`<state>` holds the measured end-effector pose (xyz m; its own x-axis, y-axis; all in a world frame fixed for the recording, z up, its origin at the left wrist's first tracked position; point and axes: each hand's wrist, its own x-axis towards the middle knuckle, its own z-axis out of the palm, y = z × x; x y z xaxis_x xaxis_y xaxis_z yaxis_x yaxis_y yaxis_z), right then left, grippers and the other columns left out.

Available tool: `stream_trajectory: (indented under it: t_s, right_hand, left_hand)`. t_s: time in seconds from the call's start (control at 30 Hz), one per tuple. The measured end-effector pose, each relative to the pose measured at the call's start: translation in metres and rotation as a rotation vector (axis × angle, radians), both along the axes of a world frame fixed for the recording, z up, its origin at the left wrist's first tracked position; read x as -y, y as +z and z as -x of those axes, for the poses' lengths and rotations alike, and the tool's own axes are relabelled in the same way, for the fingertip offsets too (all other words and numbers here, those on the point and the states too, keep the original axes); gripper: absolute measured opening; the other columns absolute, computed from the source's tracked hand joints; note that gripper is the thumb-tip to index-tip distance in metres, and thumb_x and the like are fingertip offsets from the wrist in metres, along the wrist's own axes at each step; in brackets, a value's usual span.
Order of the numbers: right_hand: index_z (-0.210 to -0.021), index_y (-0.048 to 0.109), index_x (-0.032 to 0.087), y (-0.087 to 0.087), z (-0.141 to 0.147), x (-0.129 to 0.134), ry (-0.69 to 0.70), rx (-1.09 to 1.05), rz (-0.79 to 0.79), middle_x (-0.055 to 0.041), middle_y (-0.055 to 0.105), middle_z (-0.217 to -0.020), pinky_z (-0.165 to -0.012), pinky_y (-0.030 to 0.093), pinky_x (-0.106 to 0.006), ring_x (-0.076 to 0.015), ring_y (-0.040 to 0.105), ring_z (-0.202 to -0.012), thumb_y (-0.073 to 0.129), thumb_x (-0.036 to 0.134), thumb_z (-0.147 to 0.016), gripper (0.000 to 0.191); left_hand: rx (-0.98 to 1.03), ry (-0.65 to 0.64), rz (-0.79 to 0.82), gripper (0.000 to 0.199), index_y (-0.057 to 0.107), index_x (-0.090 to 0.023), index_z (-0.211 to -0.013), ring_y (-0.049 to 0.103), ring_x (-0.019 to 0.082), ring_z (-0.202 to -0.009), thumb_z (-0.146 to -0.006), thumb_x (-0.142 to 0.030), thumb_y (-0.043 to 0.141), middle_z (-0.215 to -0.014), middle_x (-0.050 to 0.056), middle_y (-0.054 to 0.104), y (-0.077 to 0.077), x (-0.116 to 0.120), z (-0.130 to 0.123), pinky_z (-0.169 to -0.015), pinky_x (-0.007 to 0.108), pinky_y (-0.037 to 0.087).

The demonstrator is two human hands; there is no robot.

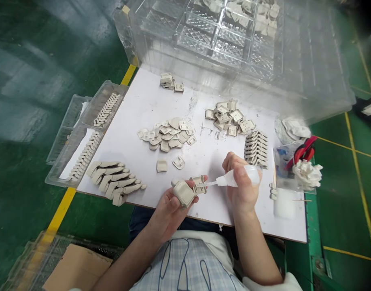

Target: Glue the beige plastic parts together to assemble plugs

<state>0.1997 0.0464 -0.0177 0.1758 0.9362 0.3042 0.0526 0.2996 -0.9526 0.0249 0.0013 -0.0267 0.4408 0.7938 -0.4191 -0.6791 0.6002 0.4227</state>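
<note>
My left hand [170, 212] holds a rounded beige plastic part [184, 193] together with a smaller slotted beige piece [200, 184] at its fingertips. My right hand [242, 188] is wrapped round a white squeeze bottle [250, 175]. The bottle's thin nozzle points left, and its tip is at the slotted piece. Just beyond my left hand, a square beige piece [162, 165] and an oval slotted one [178, 162] lie on the white board [209, 157]. Farther back is a pile of flat beige pieces [170, 135].
Frame-like parts [229, 117] are heaped behind, near stacked parts [256, 148]. Long curved parts [115, 180] lie at the left edge beside clear trays [56, 171]. A large clear compartment box [234, 68] spans the back. Red-handled cutters [303, 152] rest in a right-hand container.
</note>
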Motion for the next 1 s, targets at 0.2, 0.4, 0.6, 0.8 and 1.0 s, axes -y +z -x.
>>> stream_trajectory:
  t_s: [0.2,0.4,0.6,0.8,1.0]
  right_hand:
    - [-0.056,0.039,0.02,0.0007,0.0,-0.0002,0.005,0.009,-0.003,0.004,0.03,-0.059,-0.057,0.023,-0.034,-0.0122,0.033,-0.056,0.061,0.041,-0.098,0.052]
    - [-0.056,0.039,0.02,0.0008,-0.0001,0.0005,0.014,0.007,0.013,0.0037,0.031,-0.06,-0.057,0.023,-0.034,-0.0119,0.033,-0.057,0.06,0.04,-0.098,0.052]
    - [-0.056,0.039,0.02,0.0028,-0.0014,0.0003,-0.004,-0.01,0.013,0.0038,0.03,-0.06,-0.056,0.022,-0.034,-0.0118,0.033,-0.056,0.062,0.041,-0.097,0.052]
    - [-0.055,0.039,0.02,0.0013,-0.0053,-0.001,-0.041,-0.014,-0.032,0.0043,0.027,-0.058,-0.055,0.021,-0.034,-0.0116,0.031,-0.054,0.063,0.041,-0.096,0.052]
    - [-0.055,0.041,0.02,-0.0005,-0.006,-0.0001,-0.044,-0.017,-0.011,0.0042,0.028,-0.059,-0.055,0.021,-0.034,-0.0118,0.031,-0.054,0.064,0.04,-0.096,0.051]
  left_hand:
    - [0.018,0.007,-0.017,0.033,0.085,-0.032,-0.096,0.063,0.026,-0.118,-0.07,-0.053,0.088,-0.127,0.005,0.076,0.0022,-0.0002,0.0011,-0.087,0.027,0.049]
    - [0.022,0.002,-0.025,0.034,0.084,-0.032,-0.098,0.063,0.026,-0.119,-0.072,-0.054,0.087,-0.129,0.005,0.075,-0.0006,0.0005,0.0009,-0.088,0.027,0.049]
    - [0.005,-0.01,-0.013,0.039,0.084,-0.03,-0.098,0.061,0.029,-0.122,-0.07,-0.057,0.087,-0.128,0.007,0.075,-0.0028,0.0012,0.0015,-0.092,0.032,0.049]
    - [0.041,-0.014,-0.017,0.036,0.083,-0.031,-0.099,0.062,0.023,-0.12,-0.072,-0.055,0.087,-0.126,0.006,0.075,-0.0044,0.0011,0.0027,-0.094,0.028,0.047]
    - [0.017,-0.045,-0.016,0.04,0.082,-0.032,-0.101,0.056,0.027,-0.13,-0.071,-0.059,0.086,-0.132,0.006,0.072,-0.0066,0.0033,0.0042,-0.101,0.033,0.045]
